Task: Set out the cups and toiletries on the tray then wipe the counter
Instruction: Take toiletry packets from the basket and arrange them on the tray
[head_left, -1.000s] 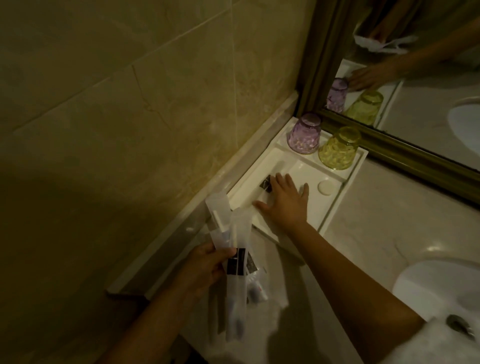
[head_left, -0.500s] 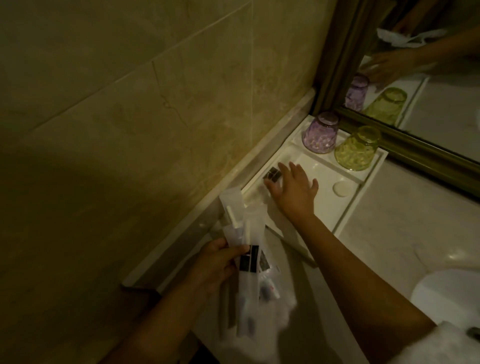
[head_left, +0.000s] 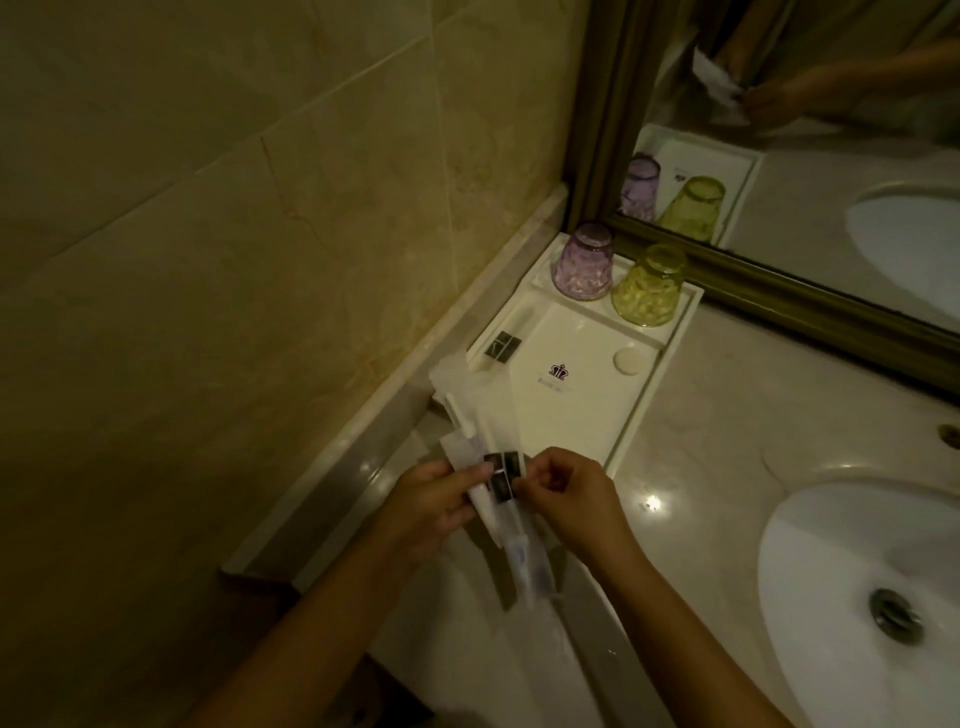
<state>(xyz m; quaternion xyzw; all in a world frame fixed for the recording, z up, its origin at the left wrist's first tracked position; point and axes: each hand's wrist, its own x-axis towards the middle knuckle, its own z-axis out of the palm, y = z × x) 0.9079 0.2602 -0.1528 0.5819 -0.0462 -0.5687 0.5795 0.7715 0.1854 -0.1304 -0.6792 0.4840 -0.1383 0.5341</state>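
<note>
A white tray (head_left: 649, 382) sits in the counter's back left corner against the wall. A purple cup (head_left: 582, 262) and a yellow cup (head_left: 649, 286) stand upside down at its far end. One wrapped toiletry packet (head_left: 503, 345) with a dark label lies along the tray's left side, and a small round soap (head_left: 629, 361) lies at its right. In front of the tray, my left hand (head_left: 428, 501) holds a bunch of wrapped toiletry packets (head_left: 491, 441). My right hand (head_left: 569, 493) pinches one of those packets at its dark label.
A white sink basin (head_left: 841, 597) with a metal drain fills the right side. A framed mirror (head_left: 779, 291) runs behind the tray. The tiled wall and its ledge (head_left: 363, 431) border the counter on the left. A white cloth lies under my forearms.
My right hand left the tray, where one packet now lies, and came back to the bunch in my left hand. The camera view shifted left and down.
</note>
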